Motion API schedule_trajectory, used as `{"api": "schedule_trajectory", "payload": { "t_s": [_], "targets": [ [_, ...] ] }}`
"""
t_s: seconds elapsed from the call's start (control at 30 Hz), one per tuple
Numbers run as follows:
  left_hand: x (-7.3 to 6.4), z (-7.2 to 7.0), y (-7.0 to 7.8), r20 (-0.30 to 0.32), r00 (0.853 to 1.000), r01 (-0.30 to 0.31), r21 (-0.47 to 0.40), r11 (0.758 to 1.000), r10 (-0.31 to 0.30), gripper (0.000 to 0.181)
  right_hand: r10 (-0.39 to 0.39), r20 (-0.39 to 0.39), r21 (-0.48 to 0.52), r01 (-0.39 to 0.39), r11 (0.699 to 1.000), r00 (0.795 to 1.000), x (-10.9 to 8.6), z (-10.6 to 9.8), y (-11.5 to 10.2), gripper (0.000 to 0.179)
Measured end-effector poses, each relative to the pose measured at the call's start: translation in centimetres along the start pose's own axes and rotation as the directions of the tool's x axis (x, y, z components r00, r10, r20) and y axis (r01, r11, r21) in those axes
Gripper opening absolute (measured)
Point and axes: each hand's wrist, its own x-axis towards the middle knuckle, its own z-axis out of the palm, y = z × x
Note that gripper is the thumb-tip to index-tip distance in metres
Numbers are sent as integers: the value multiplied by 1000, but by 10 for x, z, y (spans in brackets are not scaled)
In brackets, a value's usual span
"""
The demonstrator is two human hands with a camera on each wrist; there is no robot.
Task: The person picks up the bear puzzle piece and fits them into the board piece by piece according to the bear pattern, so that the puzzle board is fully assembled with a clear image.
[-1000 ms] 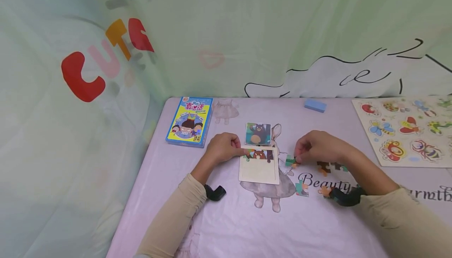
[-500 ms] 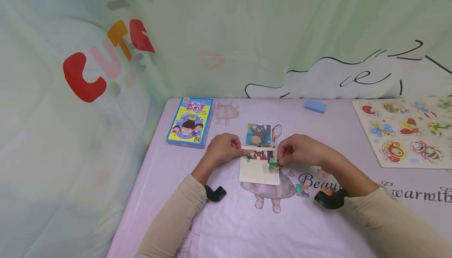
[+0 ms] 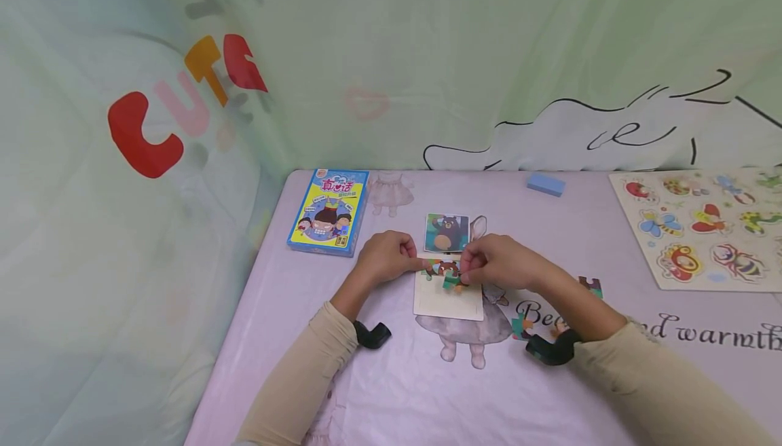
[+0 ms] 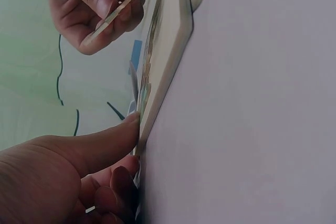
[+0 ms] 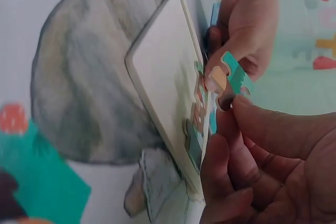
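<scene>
Puzzle piece [image 5: 236, 77] pinched over puzzle board [image 3: 446, 301]
Right fingers [image 5: 216, 156] close on the piece's edge; left fingers [image 4: 111, 141] grip the board's far-left corner, its surface bare from fitted row [image 3: 440, 268] to near rim.

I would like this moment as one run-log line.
left hand: holds puzzle board edge; right hand: pinches puzzle piece above board; bear card: beyond board

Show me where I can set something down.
Bare pale-pink cloth: between the square bear-picture card and the blue rectangular block; also nearer than the pale square wooden puzzle tray, between the beige sleeves. Crowded: around the tray, with the left hand, right hand and loose multicoloured jigsaw pieces.
</scene>
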Motion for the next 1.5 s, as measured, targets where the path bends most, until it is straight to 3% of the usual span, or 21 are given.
{"api": "schedule_trajectory", "payload": {
  "t_s": [0.47, 0.73, 1.5],
  "targets": [
    [0, -1, 0, 15, 1000, 16, -21, 1000, -16, 35, 1, -31, 15, -1, 1000, 1000, 14, 18, -5, 6],
    [1, -1, -2, 10, 1000, -9, -5, 1000, 9, 33, 3, -51, 48, -1, 999, 999, 19, 26, -8, 7],
    [0, -3, -1, 15, 1000, -12, -4, 1000, 12, 32, 53, -130, 14, -52, 999, 990, 27, 38, -14, 7]
  ]
}}
